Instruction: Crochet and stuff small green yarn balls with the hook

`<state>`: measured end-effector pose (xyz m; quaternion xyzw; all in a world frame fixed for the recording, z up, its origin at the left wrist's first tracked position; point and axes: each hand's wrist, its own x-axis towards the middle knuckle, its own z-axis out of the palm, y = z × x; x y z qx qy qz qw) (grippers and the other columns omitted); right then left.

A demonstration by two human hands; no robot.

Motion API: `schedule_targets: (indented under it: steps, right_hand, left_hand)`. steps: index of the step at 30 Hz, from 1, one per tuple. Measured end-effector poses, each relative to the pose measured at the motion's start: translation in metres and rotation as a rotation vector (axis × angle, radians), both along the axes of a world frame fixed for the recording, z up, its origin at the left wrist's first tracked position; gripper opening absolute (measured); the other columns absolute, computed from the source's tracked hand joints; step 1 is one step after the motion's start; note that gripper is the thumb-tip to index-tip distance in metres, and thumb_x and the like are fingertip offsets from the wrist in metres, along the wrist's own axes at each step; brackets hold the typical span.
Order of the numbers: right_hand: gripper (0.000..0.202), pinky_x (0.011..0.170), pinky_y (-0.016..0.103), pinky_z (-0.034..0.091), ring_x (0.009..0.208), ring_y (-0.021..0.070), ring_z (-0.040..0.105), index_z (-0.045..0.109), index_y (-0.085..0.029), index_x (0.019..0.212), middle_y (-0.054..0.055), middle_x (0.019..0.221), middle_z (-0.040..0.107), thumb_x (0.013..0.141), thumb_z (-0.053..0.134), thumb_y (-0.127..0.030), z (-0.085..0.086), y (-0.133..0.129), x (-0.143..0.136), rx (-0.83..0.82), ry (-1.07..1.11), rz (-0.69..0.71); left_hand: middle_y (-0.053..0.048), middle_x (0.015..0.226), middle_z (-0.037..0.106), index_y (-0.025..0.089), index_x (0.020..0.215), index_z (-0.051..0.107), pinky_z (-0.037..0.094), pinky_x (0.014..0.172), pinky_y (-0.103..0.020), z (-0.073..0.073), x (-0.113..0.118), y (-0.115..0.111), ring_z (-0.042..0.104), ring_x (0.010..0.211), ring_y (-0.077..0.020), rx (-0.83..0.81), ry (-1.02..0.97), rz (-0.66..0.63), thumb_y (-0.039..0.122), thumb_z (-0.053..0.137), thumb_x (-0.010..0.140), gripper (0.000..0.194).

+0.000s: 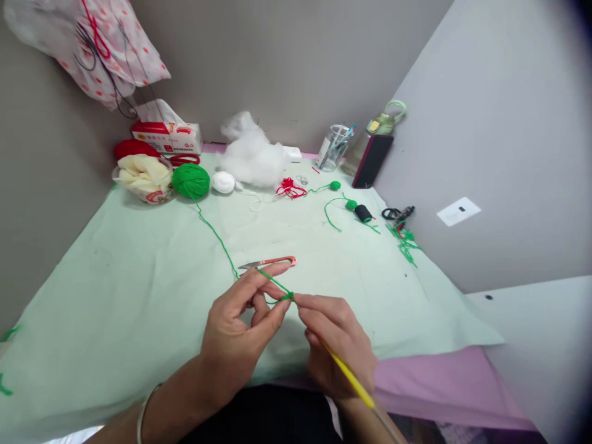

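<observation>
The person wears a thin, rounded bangle (142, 412) in a pale, whitish tone with a smooth, slightly shiny surface, looped around the left wrist. Beyond the bangle, the left hand (243, 327) is bare. To the right of the bangle lies dark, nearly black clothing (259, 419) over the lap, its surface plain and its weave too dark to tell. Farther right of the bangle, a narrow pale strip (333, 416) borders the dark cloth; whether it belongs to the garment is unclear. The right hand (340, 345), also right of the bangle, is bare.

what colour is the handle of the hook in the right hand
The handle is yellow, seen best in the head view.
</observation>
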<state>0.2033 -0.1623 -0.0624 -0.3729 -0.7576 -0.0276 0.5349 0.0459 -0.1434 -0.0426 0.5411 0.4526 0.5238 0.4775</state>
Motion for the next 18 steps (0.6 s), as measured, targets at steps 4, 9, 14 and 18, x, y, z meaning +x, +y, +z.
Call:
schedule_targets:
  steps: [4, 9, 14, 18]
  right_hand:
    - [0.032, 0.081, 0.035, 0.063, 0.104, 0.0235, 0.071, 0.071, -0.023, 0.123, 0.012, 0.115, 0.073, 0.095, 0.062, -0.01, 0.001, -0.001, 0.001, 0.029, -0.144, -0.086]
    - [0.029, 0.072, 0.036, 0.057, 0.084, 0.0191, 0.067, 0.073, -0.025, 0.115, 0.006, 0.098, 0.072, 0.101, 0.051, -0.013, 0.006, 0.0, 0.0, -0.323, 0.45, 0.106]
    - [0.023, 0.07, 0.034, 0.056, 0.078, 0.0171, 0.066, 0.075, -0.026, 0.104, 0.004, 0.093, 0.072, 0.103, 0.052, -0.02, 0.012, 0.007, -0.006, -0.489, 0.702, 0.267]
    - [0.03, 0.075, 0.033, 0.06, 0.092, 0.0195, 0.071, 0.075, -0.027, 0.115, 0.006, 0.103, 0.076, 0.099, 0.057, -0.01, 0.009, 0.006, -0.009, -0.376, 0.412, 0.152]
  left_hand:
    - [0.005, 0.081, 0.055, 0.029, 0.134, 0.067, 0.037, 0.044, -0.015, 0.007, -0.002, 0.006, 0.034, 0.047, -0.001, -0.493, -0.425, -0.306, 0.025, 0.078, 0.085, 0.051]
    - [0.006, 0.077, 0.048, 0.023, 0.12, 0.077, 0.025, 0.038, -0.01, 0.011, -0.008, 0.016, 0.018, 0.045, 0.0033, -0.593, -0.601, -0.329, 0.025, 0.08, 0.085, 0.036]
    - [0.002, 0.09, 0.058, 0.029, 0.127, 0.073, 0.033, 0.036, -0.013, 0.007, -0.007, 0.01, 0.037, 0.047, -0.0001, -0.452, -0.449, -0.297, 0.027, 0.081, 0.084, 0.043]
    - [0.0, 0.098, 0.061, 0.028, 0.126, 0.073, 0.038, 0.041, -0.014, 0.006, -0.003, 0.007, 0.045, 0.05, -0.0006, -0.416, -0.375, -0.255, 0.03, 0.082, 0.084, 0.043]
